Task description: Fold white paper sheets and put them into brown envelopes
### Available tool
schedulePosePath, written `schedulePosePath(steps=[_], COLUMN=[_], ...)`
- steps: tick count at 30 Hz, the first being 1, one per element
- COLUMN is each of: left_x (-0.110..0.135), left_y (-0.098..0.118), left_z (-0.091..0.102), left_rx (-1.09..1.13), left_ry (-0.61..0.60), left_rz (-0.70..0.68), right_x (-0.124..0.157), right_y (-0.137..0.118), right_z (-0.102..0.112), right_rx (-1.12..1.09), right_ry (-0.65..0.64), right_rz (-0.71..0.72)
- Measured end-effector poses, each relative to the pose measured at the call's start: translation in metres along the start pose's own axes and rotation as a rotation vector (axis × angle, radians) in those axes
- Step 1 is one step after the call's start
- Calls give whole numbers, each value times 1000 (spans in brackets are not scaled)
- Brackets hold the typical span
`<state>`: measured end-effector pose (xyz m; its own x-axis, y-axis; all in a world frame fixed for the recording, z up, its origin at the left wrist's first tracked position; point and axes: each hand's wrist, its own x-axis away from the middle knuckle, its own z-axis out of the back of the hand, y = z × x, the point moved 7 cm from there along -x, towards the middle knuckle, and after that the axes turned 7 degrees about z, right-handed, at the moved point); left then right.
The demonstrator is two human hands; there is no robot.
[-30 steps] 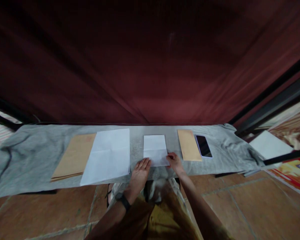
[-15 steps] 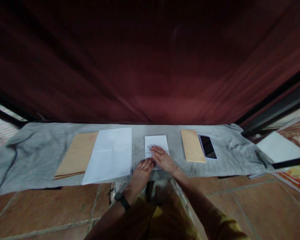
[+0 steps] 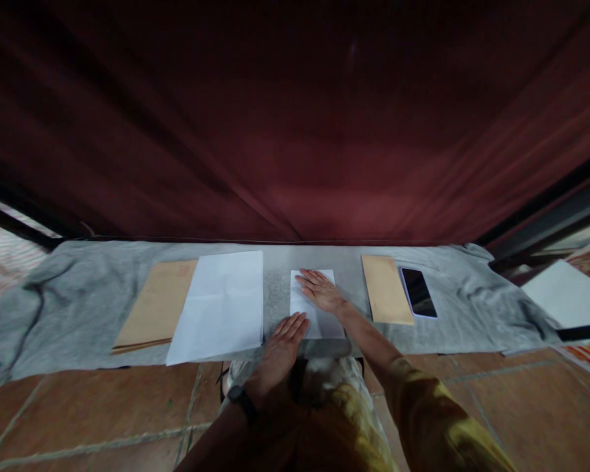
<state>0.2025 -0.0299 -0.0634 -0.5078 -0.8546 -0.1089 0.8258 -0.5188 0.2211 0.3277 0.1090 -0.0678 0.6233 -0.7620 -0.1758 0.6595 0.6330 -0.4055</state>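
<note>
Folded white paper [image 3: 319, 326] lies on the grey cloth [image 3: 78, 301], between the large white sheet [image 3: 221, 305] and the brown envelope [image 3: 386, 288] beside the phone [image 3: 417, 292]. Right hand [image 3: 319, 290] rests flat on its far half, fingers extended, gripping nothing. Left hand [image 3: 281, 344] lies open, palm down, at the near left corner; fingertip contact with the paper appears likely but is unclear.

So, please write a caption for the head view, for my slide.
Right hand flat on a small white sheet, left hand at its near corner, on a grey cloth.
</note>
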Motion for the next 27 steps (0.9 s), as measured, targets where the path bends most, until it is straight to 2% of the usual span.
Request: schedulePosePath(steps=[6, 10, 12, 15, 20, 23, 27], left_x=[-1, -5, -9, -13, -16, -17, -15], left_y=[-2, -5, -8, -14, -25, -26, -23], left_z=[-2, 3, 7, 9, 8, 8, 15], left_rx=[22, 59, 94, 154, 188, 185, 194], left_ry=[0, -8, -12, -19, 25, 52, 47], left_rz=[-5, 16, 30, 40, 106, 104, 58], right_x=[-7, 0, 15, 55, 129, 149, 159], right_y=[25, 23, 13, -6, -13, -13, -16], right_z=[14, 24, 26, 22, 19, 22, 26], right_rx=[-2, 10, 0, -77, -124, -142, -193], right_ry=[25, 67, 111, 148, 225, 260, 268], right_rz=[-107, -177, -165, -100, -149, -160, -136])
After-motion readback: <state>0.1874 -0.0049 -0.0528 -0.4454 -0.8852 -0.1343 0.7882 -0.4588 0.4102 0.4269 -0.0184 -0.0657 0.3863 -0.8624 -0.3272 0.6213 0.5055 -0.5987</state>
